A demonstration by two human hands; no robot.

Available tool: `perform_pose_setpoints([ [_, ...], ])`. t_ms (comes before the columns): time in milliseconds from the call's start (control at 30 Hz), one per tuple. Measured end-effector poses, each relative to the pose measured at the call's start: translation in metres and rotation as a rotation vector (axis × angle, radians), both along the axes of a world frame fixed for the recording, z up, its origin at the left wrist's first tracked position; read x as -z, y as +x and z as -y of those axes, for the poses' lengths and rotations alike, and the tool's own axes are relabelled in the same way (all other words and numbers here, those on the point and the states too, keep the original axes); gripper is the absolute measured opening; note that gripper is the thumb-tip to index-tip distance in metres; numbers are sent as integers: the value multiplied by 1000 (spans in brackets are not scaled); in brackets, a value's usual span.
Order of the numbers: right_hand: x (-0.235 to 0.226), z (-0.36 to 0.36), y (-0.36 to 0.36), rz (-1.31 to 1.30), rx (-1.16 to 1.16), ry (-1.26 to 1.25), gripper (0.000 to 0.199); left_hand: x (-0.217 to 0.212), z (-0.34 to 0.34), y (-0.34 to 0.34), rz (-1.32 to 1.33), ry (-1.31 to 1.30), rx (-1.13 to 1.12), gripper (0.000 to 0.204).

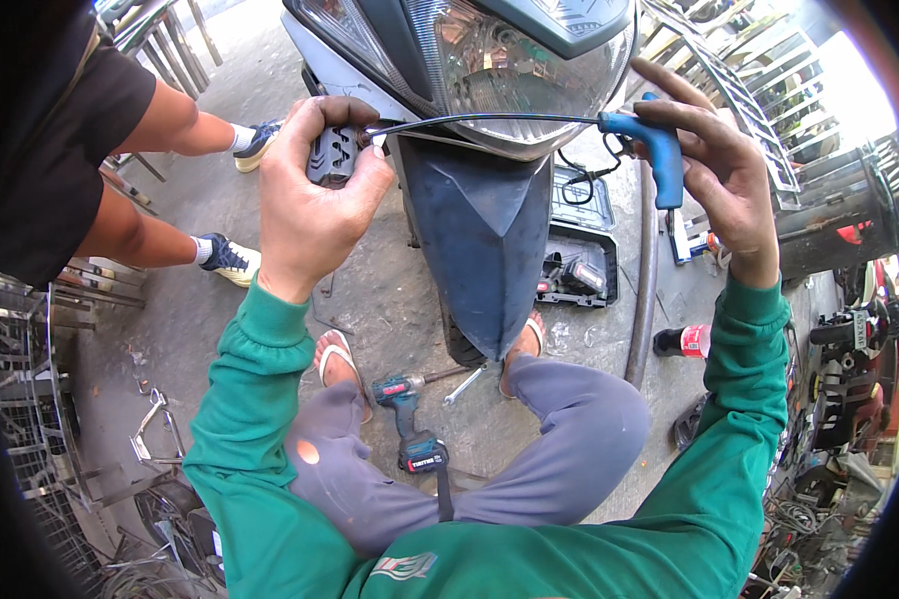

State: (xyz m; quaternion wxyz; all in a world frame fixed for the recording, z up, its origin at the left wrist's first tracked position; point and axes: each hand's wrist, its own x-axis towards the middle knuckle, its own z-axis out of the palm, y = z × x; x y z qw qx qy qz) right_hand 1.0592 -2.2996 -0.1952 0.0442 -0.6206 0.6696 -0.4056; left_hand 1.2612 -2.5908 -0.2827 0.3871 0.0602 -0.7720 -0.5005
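Concrete floor (200, 339), grey, stained. Mid-floor: teal-and-black cordless driver (407, 409) on its side, long shaft pointing right; wrench (464, 386) just beside shaft tip. Scooter's front tyre (461, 344) near both, flanked by feet in white-strapped flip-flops (343, 357). Toward floor's right edge: open tool case (613, 268), long pipe (642, 290), then red-labelled bottle (693, 341). Toward left edge: another person's sneakers (232, 261), angular metal frame (154, 427).
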Motion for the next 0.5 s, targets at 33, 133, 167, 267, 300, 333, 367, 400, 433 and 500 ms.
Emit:
perform_pose_setpoints([
  [33, 2, 0, 0, 56, 15, -48, 39, 1, 0, 0, -4, 0, 1, 19],
  [133, 8, 4, 2, 165, 41, -211, 43, 3, 2, 1, 5, 0, 8, 20],
  [167, 8, 5, 1, 51, 87, -194, 42, 3, 3, 1, 21, -7, 0, 20],
  [267, 4, 4, -1, -379, 164, -135, 41, 0, 3, 4, 57, -58, -38, 19],
  [300, 0, -1, -1, -468, 147, -92, 39, 0, 3, 0, 60, -52, -44, 18],
  [333, 2, -1, -3, -422, 130, -114, 39, 0, 2, -1, 35, -20, -16, 18],
  [367, 3, -2, -3, -364, 119, -91, 40, 0, 1, -1, 68, 53, 4, 17],
  [400, 0, -5, -5, -351, 144, -115, 40, 0, 1, -3, 36, 64, 20, 18],
  [433, 1, -6, -4, -321, 165, -97, 39, 0, 0, -4, 8, 11, 13, 18],
  [500, 4, 0, -6, -248, 157, -66, 39, 1, 2, -2, 36, -56, -33, 18],
])
